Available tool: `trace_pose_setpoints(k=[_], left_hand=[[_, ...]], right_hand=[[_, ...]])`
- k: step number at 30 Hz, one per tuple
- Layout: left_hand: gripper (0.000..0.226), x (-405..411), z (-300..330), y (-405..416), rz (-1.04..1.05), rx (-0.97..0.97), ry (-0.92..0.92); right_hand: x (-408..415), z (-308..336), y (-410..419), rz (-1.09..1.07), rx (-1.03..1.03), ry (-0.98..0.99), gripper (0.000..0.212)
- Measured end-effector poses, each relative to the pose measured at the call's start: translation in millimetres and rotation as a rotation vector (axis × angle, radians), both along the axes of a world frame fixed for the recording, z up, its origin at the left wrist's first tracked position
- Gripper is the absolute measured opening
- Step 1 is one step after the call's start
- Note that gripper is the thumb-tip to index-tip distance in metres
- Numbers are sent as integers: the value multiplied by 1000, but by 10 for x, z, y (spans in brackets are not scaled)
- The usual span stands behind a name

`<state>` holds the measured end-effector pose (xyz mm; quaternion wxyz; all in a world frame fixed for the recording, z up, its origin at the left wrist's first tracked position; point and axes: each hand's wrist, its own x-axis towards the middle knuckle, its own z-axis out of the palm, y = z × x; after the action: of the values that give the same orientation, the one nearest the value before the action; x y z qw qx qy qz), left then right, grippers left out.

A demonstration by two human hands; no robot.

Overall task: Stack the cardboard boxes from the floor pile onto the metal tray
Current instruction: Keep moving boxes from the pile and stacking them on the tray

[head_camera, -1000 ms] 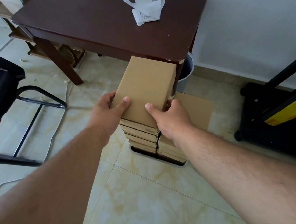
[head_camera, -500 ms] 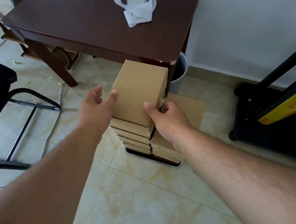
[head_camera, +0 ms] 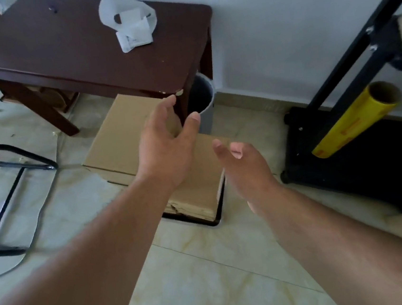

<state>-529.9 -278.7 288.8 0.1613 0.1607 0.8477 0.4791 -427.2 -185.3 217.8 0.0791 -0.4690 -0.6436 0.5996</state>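
Observation:
A stack of flat brown cardboard boxes (head_camera: 119, 138) stands on the metal tray (head_camera: 217, 215), whose dark rim shows at the stack's near right corner. My left hand (head_camera: 164, 146) hovers over the top box with fingers spread and holds nothing. To the right of the stack, my right hand (head_camera: 243, 167) is also free, its fingers loosely extended. My forearms hide much of the stack's front. No floor pile of boxes is in sight.
A dark wooden table (head_camera: 85, 52) with a white bag and papers (head_camera: 129, 23) stands just behind the stack. A grey bin (head_camera: 202, 107) sits by its leg. A black stand (head_camera: 343, 152) with a yellow roll (head_camera: 355, 121) is at right, a black chair base (head_camera: 10, 167) at left.
Both hands have let go of the top box and pulled back above the stack. The view has swung to the right.

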Motion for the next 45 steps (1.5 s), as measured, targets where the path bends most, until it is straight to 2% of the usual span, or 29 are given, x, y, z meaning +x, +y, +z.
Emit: trace_pose_setpoints(k=[5, 12, 17, 31, 36, 39, 45], left_hand=[[60, 734, -166, 523, -146, -10, -140], [64, 1914, -648, 1288, -281, -144, -358], [67, 2928, -1032, 1824, -392, -260, -486], [71, 5334, -1720, 2872, -679, -507, -542], [71, 5982, -2062, 3132, -748, -532, -520], [73, 6393, -2356, 3287, -752, -515, -567], [75, 7086, -2916, 3684, -735, -489, -659]], right_hand=[[814, 53, 520, -102, 45, -107, 62], [2303, -267, 1235, -265, -12, -190, 79], [3473, -607, 1683, -385, -19, -256, 82], [6303, -1285, 2444, -656, -141, -426, 84], [7016, -1640, 2671, -731, -129, -463, 90], [7395, -1894, 2785, -748, -123, -536, 90], [7943, -2355, 3210, -672, -104, -626, 97]])
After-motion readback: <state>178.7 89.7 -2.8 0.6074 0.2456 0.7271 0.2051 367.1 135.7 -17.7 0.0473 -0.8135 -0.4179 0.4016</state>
